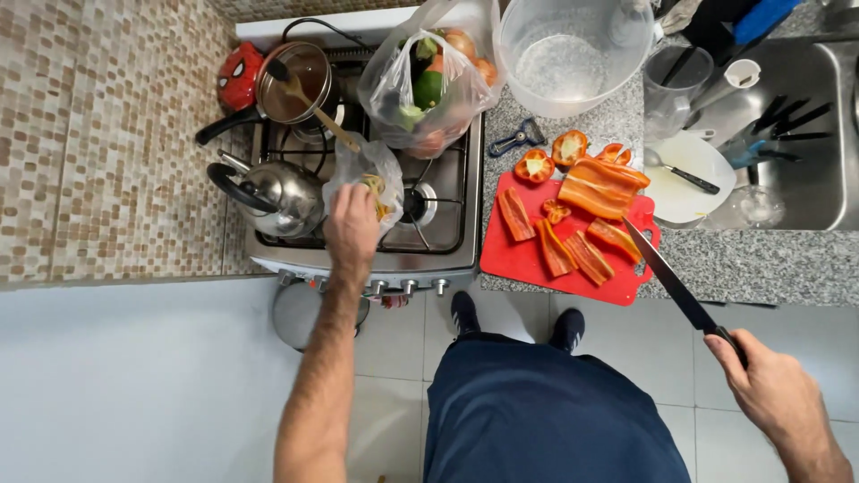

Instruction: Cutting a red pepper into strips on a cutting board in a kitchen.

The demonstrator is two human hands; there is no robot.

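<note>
Pepper strips [573, 234] on cutting board [510, 264]

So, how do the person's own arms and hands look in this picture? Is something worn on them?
Both arms are bare from the hands up as far as the picture shows: no sleeves, no gloves. The left hand and the right hand show no ring, and no watch or band is seen on either wrist. The forearms have some hair. Lower down, the person wears dark blue shorts and dark shoes.

Just left of the left hand a steel kettle [279, 195] sat on the stove [447, 234], with a saucepan [300, 82] beyond it. A clear tub [573, 54], a white plate [693, 170] and a sink [810, 161] lay far beyond the right hand.
</note>
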